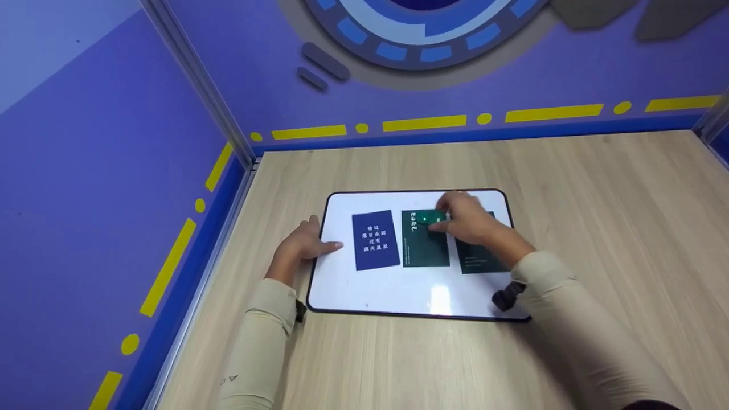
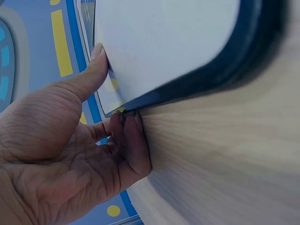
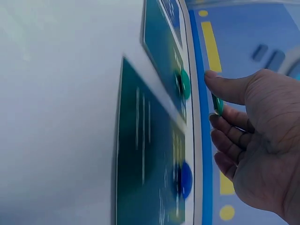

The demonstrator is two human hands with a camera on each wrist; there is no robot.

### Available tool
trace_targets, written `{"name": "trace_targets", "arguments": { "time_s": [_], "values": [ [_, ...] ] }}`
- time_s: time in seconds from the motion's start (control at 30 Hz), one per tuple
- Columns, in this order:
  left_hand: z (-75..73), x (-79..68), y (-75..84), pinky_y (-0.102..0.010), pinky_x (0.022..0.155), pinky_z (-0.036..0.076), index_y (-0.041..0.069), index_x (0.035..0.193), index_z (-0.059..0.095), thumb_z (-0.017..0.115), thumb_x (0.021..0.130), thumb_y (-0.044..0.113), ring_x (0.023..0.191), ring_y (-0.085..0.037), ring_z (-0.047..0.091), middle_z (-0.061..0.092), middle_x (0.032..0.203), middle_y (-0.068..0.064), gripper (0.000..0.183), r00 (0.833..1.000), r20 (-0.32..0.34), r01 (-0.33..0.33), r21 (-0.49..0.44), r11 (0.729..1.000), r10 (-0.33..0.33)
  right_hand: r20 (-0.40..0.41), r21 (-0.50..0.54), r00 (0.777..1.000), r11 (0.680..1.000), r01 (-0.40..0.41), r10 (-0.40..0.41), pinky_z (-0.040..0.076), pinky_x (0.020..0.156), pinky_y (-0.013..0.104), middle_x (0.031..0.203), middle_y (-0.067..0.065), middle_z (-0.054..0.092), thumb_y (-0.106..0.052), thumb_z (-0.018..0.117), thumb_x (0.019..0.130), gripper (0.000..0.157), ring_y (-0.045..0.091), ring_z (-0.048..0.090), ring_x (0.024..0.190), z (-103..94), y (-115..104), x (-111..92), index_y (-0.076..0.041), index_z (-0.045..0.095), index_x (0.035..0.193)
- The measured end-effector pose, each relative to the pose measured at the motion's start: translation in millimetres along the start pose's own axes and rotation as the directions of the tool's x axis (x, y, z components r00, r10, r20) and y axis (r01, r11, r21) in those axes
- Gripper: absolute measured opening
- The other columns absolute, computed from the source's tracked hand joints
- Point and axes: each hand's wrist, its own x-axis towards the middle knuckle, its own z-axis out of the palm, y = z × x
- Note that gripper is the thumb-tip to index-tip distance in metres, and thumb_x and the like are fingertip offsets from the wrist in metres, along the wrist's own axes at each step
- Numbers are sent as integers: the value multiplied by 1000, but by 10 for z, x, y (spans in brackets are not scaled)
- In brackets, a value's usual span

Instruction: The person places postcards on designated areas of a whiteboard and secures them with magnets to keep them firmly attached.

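A white magnetic whiteboard (image 1: 376, 293) with a dark rim lies on the table. On it are a dark blue card (image 1: 376, 240), a green card (image 1: 425, 245) and another dark green card (image 1: 484, 259), partly covered by my right arm. My left hand (image 1: 303, 239) holds the board's left edge, thumb over the face and fingers curled at the rim (image 2: 178, 93). My right hand (image 3: 267, 136), raised off the board, pinches a small green round magnet (image 3: 218, 104) between thumb and fingers. A green magnet (image 3: 185, 84) sits on the middle card, a blue magnet (image 3: 186, 180) on the right one.
The light wooden table (image 1: 398, 364) extends around the board. A purple-blue wall (image 1: 239, 74) with yellow dashes stands behind it, and another panel (image 1: 85, 228) runs along the left side.
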Motion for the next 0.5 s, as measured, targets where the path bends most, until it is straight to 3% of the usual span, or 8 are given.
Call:
{"name": "trace_targets", "arguments": {
  "time_s": [0.2,0.5],
  "values": [
    [6,16,0,-55,136,20,-2,170,8,77,98,45,167,-43,17,13,179,-25,111,1000,-10,-1,12,1000,1,39,-15,998,999,51,-50,55,108,49,129,13,65,-25,79,98,45,30,61,120,264,-305,188,-5,63,135],
    [-13,0,-6,-54,137,16,-2,170,6,76,99,44,168,-42,11,9,180,-25,110,1000,3,-4,-9,1000,4,48,-6,994,995,97,-96,53,113,46,128,12,64,-25,78,99,45,28,59,124,620,-611,446,-4,64,136]
  ]
}}
